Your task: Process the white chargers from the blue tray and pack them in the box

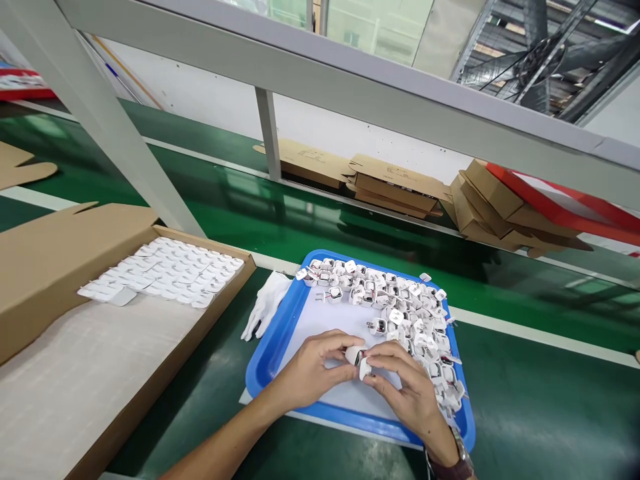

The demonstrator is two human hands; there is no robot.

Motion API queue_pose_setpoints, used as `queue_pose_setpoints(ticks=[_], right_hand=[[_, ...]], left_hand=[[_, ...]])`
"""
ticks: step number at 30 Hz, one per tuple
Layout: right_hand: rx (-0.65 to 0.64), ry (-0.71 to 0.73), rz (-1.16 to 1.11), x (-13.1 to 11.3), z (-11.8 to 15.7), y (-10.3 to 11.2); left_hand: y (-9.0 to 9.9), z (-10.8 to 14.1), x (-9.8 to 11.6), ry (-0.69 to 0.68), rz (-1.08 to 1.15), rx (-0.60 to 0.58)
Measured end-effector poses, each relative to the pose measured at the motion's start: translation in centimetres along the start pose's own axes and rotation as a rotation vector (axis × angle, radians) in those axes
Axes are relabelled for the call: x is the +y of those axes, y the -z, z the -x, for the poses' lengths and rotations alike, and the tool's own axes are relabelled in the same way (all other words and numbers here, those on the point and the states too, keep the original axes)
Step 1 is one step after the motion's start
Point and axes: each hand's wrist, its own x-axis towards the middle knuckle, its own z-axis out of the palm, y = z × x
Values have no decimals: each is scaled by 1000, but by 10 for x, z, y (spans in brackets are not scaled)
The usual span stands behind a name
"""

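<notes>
Over the blue tray (261, 369), my left hand (314, 368) pinches a small white charger housing (353, 355) between thumb and fingers. Its open side faces right, with something dark inside. Closed on a white charger cover (365, 369) is my right hand (407, 381), which holds it close against the housing. Whether the two parts are joined by wires is hard to make out. Many similar open white chargers (420, 310) with prongs and small wires lie heaped along the tray's far and right sides.
Left of the tray lies a white glove (267, 303). Further left, a cardboard box (220, 291) holds rows of white pieces (170, 270) on a pale sheet. A grey metal frame (320, 60) crosses above the green table (545, 393). Folded cartons (395, 180) lie behind it.
</notes>
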Motion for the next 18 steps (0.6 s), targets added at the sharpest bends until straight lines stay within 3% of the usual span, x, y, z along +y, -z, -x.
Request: queue_pose_setpoints(ticks=[8, 13, 16, 18], right_hand=[[27, -34, 113, 0, 5, -3], [-47, -31, 138, -1, 7, -2], [-61, -72, 77, -2, 6, -1], [-59, -178, -47, -3, 5, 0]], left_hand=[[2, 0, 2, -47, -54, -11], [2, 0, 4, -93, -36, -49], [0, 1, 5, -136, -28, -54], [-2, 2, 6, -181, -27, -33]])
